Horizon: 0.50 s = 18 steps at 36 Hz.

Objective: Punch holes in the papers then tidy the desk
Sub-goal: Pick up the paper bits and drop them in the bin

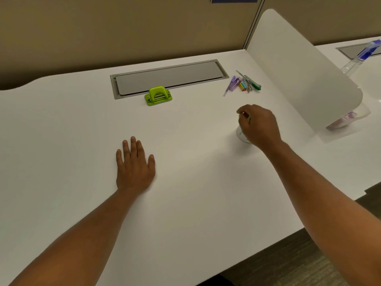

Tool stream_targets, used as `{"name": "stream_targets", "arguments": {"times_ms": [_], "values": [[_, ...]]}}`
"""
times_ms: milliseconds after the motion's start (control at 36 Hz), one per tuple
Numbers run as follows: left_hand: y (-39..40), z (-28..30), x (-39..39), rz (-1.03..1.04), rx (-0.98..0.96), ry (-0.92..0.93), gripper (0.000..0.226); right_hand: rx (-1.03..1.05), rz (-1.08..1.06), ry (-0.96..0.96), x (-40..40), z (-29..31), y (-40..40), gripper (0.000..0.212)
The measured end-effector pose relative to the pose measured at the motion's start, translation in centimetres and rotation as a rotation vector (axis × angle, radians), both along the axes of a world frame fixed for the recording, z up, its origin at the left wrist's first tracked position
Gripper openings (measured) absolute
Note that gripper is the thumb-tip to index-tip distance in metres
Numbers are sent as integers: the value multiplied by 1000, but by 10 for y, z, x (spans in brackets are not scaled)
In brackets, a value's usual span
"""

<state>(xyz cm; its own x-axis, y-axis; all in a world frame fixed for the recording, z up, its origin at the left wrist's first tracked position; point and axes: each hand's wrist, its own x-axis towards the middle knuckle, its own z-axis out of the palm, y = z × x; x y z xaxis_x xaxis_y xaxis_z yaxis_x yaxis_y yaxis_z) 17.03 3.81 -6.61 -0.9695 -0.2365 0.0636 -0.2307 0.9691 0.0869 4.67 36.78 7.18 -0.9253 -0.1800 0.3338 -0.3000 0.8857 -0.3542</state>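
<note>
Here, in the head view, your right hand hovers over a small clear cup standing on the desk, fingers curled and pinched on something thin with a green tip; I cannot tell what it is. The cup sits directly under the palm, touching or nearly so, and mostly hidden by it.

The relation your next move turns on, as I judge it: the loose stationery lies beyond that hand, toward the back of the desk and slightly left of it. Its pens lie with their long axes running diagonally, near ends toward you. Your right hand is much the nearer; reach forward from the cup.

Your left hand lies flat on the desk, palm down, fingers spread a little, holding nothing. The green hole punch stands well ahead of it, against the grey cable hatch, its long axis across your view.

No papers show on the desk, so punching looks finished and tidying is in hand.
</note>
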Motion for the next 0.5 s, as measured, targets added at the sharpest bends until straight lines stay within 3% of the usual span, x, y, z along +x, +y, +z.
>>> {"name": "stream_targets", "arguments": {"times_ms": [83, 250, 417, 500], "values": [[0, 1, 1, 4, 1, 0, 70, -56, 14, 62, 6, -7, -10, 19], [1, 4, 2, 2, 6, -6, 71, -192, -223, 137, -8, 5, 10, 20], [1, 7, 2, -5, 23, -5, 72, -4, -306, -194, -25, 12, 36, 26], [1, 8, 2, -2, 26, -13, 72, -53, -332, -158, -22, 13, 33, 23]]}}
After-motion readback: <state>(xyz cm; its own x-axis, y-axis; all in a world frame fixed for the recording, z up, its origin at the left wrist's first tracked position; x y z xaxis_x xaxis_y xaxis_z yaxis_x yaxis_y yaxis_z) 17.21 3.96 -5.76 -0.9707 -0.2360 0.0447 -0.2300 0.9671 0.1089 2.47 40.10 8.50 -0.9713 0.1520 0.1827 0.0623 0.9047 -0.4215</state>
